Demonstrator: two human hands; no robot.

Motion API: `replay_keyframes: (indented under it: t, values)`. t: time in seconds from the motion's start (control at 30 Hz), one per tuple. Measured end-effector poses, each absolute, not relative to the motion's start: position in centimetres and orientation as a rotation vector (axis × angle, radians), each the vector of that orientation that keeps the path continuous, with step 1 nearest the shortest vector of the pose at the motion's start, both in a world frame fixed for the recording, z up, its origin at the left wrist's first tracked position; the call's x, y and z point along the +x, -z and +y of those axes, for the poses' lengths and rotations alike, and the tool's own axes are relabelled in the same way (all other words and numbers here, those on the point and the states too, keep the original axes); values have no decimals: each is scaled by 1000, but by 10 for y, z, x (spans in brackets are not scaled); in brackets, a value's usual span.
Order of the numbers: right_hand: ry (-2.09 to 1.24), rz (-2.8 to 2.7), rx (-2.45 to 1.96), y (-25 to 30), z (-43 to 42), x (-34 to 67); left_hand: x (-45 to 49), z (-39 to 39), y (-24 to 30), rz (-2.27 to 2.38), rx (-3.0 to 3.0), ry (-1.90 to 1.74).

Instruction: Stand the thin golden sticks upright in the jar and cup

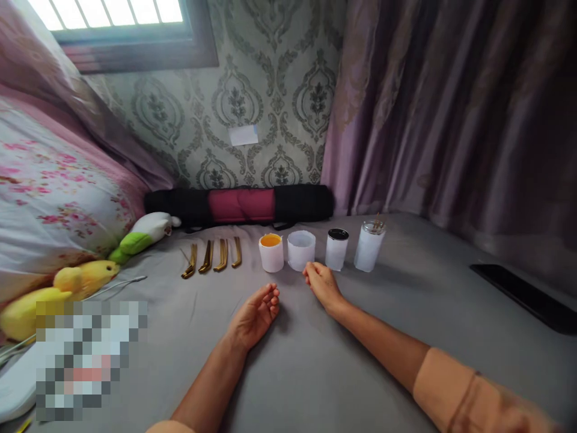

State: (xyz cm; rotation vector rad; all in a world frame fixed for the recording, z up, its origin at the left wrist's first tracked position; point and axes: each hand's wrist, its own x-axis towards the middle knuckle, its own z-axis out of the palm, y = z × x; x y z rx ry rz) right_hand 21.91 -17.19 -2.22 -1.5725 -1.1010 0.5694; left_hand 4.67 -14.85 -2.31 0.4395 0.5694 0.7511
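My left hand (258,313) rests on the grey sheet with the palm turned inward. Its fingers are loosely curled and nothing is in them. My right hand (323,285) is closed, its fingertips in front of the lower right side of a wide, open white-wrapped container (301,255). Whether they touch it, or hold something small, I cannot tell. Left of it stands a white-wrapped cup (271,255) with an orange inside. To the right are a narrow white-wrapped container (336,252) with a dark top and a taller white-wrapped jar (368,249) with thin sticks at its mouth.
Several bent golden-brown bundles (220,255) lie in a row left of the containers. A black and maroon roll (242,204) lies along the wall. Plush toys (85,279) and a blurred-out item (90,361) are at left. A dark flat object (525,294) lies far right.
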Motion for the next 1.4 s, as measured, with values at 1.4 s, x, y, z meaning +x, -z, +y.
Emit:
replay_keyframes:
  t: [1.4]
  values:
    - [-616, -1297, -1492, 41, -177, 223, 24, -87, 2, 1196, 1315, -834]
